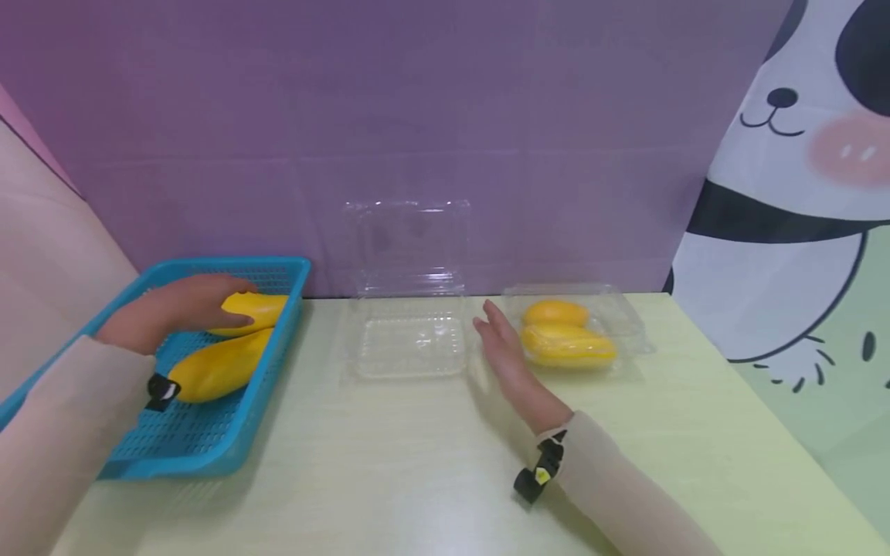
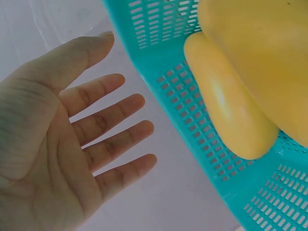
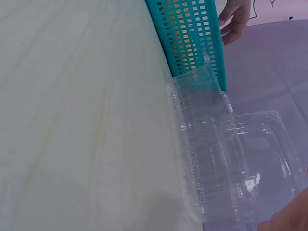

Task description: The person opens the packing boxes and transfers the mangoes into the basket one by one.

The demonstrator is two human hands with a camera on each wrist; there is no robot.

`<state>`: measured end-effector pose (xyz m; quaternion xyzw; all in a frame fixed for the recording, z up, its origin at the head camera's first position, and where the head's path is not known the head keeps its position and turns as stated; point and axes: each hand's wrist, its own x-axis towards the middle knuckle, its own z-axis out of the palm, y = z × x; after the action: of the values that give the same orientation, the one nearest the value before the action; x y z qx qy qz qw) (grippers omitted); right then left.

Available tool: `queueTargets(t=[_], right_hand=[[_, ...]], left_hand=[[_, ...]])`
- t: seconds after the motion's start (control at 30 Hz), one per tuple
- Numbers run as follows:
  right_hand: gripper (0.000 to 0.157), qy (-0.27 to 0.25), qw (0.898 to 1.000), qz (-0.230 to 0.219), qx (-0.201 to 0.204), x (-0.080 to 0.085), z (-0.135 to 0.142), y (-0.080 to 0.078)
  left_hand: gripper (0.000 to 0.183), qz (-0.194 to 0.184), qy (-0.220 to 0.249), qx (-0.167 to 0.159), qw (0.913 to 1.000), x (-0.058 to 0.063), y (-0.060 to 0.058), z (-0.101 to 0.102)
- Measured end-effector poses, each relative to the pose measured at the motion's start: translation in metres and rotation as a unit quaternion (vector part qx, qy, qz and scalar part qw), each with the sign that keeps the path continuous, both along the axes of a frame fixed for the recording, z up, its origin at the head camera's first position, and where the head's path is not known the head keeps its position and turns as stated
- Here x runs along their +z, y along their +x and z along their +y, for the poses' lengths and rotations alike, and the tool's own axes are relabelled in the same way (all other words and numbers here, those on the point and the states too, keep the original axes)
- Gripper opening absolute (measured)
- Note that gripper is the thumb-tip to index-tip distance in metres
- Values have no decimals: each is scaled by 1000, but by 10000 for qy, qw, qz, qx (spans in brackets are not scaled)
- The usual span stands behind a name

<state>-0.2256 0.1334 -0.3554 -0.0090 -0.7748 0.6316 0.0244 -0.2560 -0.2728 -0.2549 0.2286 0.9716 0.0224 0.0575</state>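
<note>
A blue perforated plastic basket (image 1: 239, 432) stands at the left of a pale tabletop (image 1: 389, 463), two yellow mangoes lying side by side inside it. A left hand (image 1: 198, 303), in a light sleeve with a small black device (image 1: 162, 391) at the wrist, reaches over the rear mango (image 1: 267, 310); the hand is released, its fingers extended and spread, and the left wrist view shows a gap between them and the fruit. The front mango (image 1: 219, 367) rests alongside, nearer the wearer. At center, a clear plastic clamshell (image 1: 410, 340) sits unfolded, its lid (image 1: 410, 239) raised before a purple backdrop (image 1: 417, 116). Just to its right, a right hand (image 1: 514, 367) is poised, likewise released and grasping nothing, fingers straight, a second black device (image 1: 538, 471) strapped at the wrist. Beside it, a second clear clamshell (image 1: 629, 324) holds two more yellow mangoes, one (image 1: 556, 313) behind the other (image 1: 570, 346); whether its lid is closed cannot be told. At far right hangs a cartoon panda print (image 1: 772, 193).
</note>
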Motion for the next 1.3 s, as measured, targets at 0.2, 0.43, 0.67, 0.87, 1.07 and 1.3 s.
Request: queueTargets(t=[0.2, 0.43, 0.67, 0.87, 1.07, 1.3], right_hand=[[54, -98, 9992, 346, 179, 15, 9, 4], [46, 5, 9978, 570, 346, 30, 29, 4], [42, -263, 9956, 812, 387, 38, 52, 3], [43, -331, 9953, 825, 397, 43, 71, 3], [47, 120, 9944, 965, 412, 46, 92, 7], [54, 456, 9946, 877, 320, 49, 113, 13]], left_hand=[[48, 109, -26, -98, 9999, 5, 0, 10], [55, 14, -359, 314, 9989, 14, 2, 28], [57, 71, -361, 530, 9979, 20, 6, 49], [62, 119, -225, 443, 9987, 24, 12, 69], [58, 167, -121, 397, 9990, 25, 15, 90], [55, 147, 41, 97, 9998, 24, 17, 108]])
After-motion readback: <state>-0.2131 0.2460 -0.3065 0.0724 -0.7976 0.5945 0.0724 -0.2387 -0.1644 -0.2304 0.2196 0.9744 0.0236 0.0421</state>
